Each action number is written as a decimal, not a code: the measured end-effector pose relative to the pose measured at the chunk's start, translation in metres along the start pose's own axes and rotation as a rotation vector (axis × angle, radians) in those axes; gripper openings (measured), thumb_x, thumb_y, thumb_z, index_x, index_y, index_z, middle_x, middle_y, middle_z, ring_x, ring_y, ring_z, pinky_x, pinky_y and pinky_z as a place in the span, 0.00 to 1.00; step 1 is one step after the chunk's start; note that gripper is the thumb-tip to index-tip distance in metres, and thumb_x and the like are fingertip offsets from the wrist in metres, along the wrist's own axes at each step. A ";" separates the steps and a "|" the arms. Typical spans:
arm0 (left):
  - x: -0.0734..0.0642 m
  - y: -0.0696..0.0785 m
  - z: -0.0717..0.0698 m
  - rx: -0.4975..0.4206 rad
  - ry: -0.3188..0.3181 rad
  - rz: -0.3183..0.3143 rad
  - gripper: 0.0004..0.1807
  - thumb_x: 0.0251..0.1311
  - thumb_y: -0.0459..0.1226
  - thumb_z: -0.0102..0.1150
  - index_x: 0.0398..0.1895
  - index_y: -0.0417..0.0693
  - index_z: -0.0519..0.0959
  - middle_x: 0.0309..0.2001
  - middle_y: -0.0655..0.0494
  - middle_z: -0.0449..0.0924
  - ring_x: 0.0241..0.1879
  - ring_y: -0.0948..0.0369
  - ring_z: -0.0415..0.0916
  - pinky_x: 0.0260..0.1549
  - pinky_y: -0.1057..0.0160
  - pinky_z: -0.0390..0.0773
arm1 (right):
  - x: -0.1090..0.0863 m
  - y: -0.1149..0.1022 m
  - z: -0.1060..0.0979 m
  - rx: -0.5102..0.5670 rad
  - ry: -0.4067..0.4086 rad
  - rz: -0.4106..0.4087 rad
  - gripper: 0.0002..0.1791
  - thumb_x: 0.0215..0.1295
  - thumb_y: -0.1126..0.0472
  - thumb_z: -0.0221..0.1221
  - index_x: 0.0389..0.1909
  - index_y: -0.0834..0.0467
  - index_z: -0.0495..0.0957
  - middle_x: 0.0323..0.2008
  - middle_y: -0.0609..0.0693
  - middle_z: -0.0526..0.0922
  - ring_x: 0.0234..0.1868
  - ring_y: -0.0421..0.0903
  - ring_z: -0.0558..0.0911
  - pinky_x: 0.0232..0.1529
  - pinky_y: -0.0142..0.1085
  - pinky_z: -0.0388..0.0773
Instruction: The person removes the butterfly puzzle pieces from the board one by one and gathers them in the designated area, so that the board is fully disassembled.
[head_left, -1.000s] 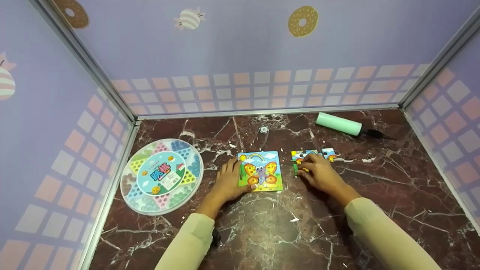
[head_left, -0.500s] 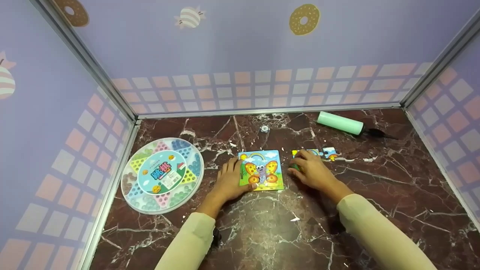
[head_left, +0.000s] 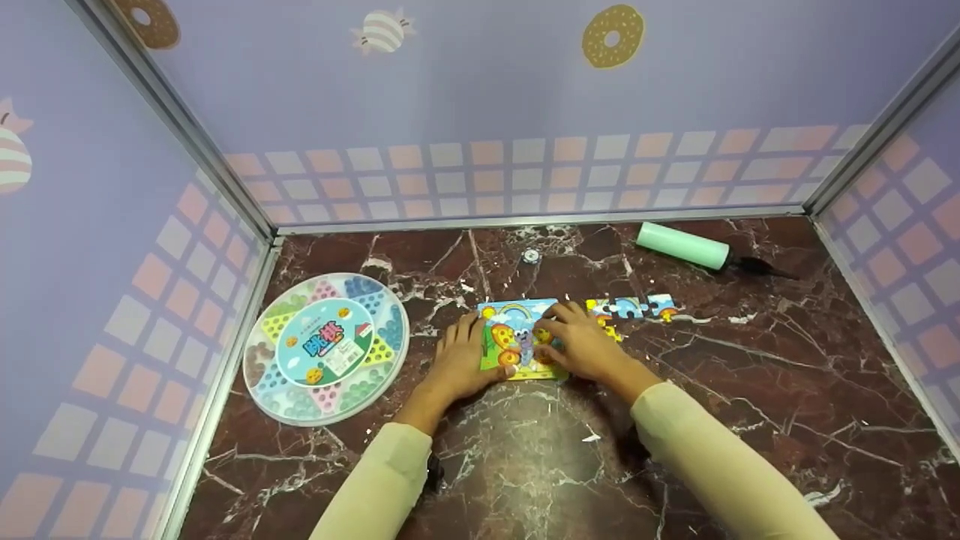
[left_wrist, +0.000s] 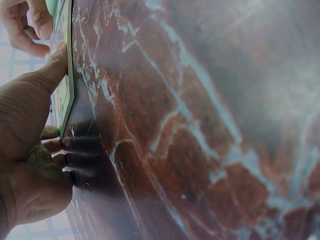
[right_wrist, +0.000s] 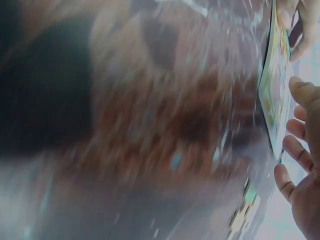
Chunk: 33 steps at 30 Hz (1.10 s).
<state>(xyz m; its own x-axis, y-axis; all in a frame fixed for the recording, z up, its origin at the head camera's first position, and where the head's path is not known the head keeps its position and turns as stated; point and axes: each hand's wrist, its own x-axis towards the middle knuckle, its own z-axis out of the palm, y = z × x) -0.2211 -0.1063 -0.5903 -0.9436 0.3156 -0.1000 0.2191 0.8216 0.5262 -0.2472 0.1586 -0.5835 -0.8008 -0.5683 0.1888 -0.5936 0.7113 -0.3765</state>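
A square butterfly picture board (head_left: 517,311) lies on the dark red marbled table. My left hand (head_left: 459,360) holds its left side, with the thumb over the lower edge and the fingers along the left edge. My right hand (head_left: 589,345) reaches over the board's right half, its fingers bent and spread and covering one wing. In the right wrist view, no piece shows between the right fingers (right_wrist: 297,150). Jigsaw pieces (head_left: 628,307) form a row right of the board. Another yellow piece (head_left: 613,334) lies below them, partly hidden by the right hand.
A round Chinese checkers set (head_left: 330,349) with marbles under its clear lid lies at left. A small round chip (head_left: 531,256) sits behind the board. A mint green hand pump (head_left: 682,246) with a black end lies at back right. Patterned panels (head_left: 480,97) enclose the table.
My right hand has moved left from the loose pieces to over the picture board, uncovering the row of pieces. My left hand has kept its hold on the board.
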 end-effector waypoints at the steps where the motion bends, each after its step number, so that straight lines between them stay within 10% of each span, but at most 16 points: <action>1: 0.000 0.000 0.000 -0.001 -0.002 -0.003 0.59 0.64 0.62 0.74 0.87 0.39 0.59 0.87 0.38 0.53 0.84 0.35 0.54 0.81 0.30 0.60 | 0.002 -0.002 0.002 -0.002 -0.009 0.001 0.19 0.75 0.50 0.71 0.60 0.54 0.88 0.60 0.55 0.83 0.61 0.60 0.80 0.59 0.68 0.81; 33: 0.001 -0.001 0.001 0.022 0.003 -0.001 0.60 0.62 0.64 0.73 0.86 0.38 0.60 0.86 0.37 0.55 0.83 0.35 0.56 0.80 0.29 0.61 | 0.029 -0.039 0.017 -0.090 -0.127 0.113 0.26 0.77 0.51 0.68 0.72 0.51 0.81 0.71 0.53 0.78 0.63 0.62 0.75 0.54 0.66 0.74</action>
<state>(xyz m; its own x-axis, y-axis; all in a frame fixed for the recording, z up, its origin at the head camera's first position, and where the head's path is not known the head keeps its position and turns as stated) -0.2224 -0.1061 -0.5915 -0.9444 0.3136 -0.0983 0.2236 0.8323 0.5072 -0.2458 0.1077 -0.5793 -0.8495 -0.5267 0.0320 -0.5101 0.8041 -0.3054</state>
